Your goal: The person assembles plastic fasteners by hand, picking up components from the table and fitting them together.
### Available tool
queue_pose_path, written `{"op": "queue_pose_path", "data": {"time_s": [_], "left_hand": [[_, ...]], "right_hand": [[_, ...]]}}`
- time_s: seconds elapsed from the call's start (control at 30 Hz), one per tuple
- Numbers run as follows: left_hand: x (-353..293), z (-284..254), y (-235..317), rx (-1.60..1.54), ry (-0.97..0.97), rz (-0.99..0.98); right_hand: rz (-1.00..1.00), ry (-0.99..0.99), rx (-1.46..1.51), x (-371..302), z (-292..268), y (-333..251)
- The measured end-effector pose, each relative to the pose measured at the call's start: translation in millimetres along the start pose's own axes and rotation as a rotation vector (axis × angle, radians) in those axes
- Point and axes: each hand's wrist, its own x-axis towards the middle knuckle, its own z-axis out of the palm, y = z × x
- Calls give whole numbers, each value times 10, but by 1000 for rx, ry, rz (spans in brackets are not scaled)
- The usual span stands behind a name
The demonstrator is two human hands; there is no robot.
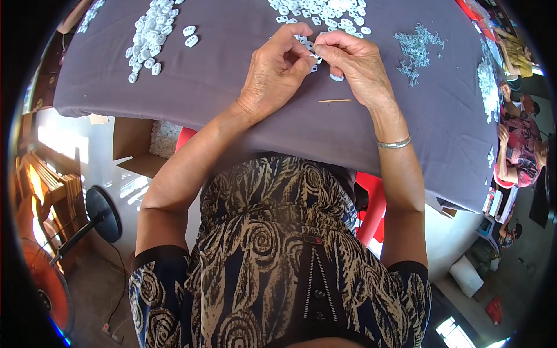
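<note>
My left hand (pixel 277 71) and my right hand (pixel 355 61) meet over a table covered with a grey-purple cloth (pixel 220 81). Both pinch the same small white plastic piece (pixel 314 57) between thumb and fingertips. Another white piece (pixel 336 77) lies under my right hand. A heap of the same white oval pieces (pixel 325 13) lies just beyond my fingers. A thin wooden stick (pixel 335 101) rests on the cloth near my right wrist, which wears a silver bangle (pixel 394 142).
A second heap of white pieces (pixel 149 36) lies at the left, small metal springs (pixel 415 47) at the right. A cardboard box (pixel 139 145) of white pieces stands under the table. A floor fan (pixel 69 243) is lower left. Another person (pixel 519 145) sits at the right.
</note>
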Motion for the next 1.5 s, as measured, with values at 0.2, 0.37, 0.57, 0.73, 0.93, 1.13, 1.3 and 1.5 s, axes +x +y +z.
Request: {"op": "queue_pose_path", "data": {"time_s": [0.2,0.37,0.57,0.73,0.93,1.13,1.3,1.5], "left_hand": [[2,-5,-8,5,10,5],[-5,-1,19,36,13,4],[-13,34,19,-16,63,-15],[-6,34,-51,-20,150,-9],[6,27,-33,75,113,-16],[15,23,-23,74,100,-8],[0,14,-30,26,97,-33],[12,24,-32,-29,94,-33]], "right_hand": [[8,-14,-31,-6,19,-21],[-32,-33,-69,-13,30,-15],[-203,22,-182,-29,124,44],[-187,151,-277,-53,237,70],[-295,117,-318,-12,163,41],[-212,59,-354,-12,106,-12],[-131,110,-180,5,-5,-71],[-141,337,-104,51,-490,-41]]}}
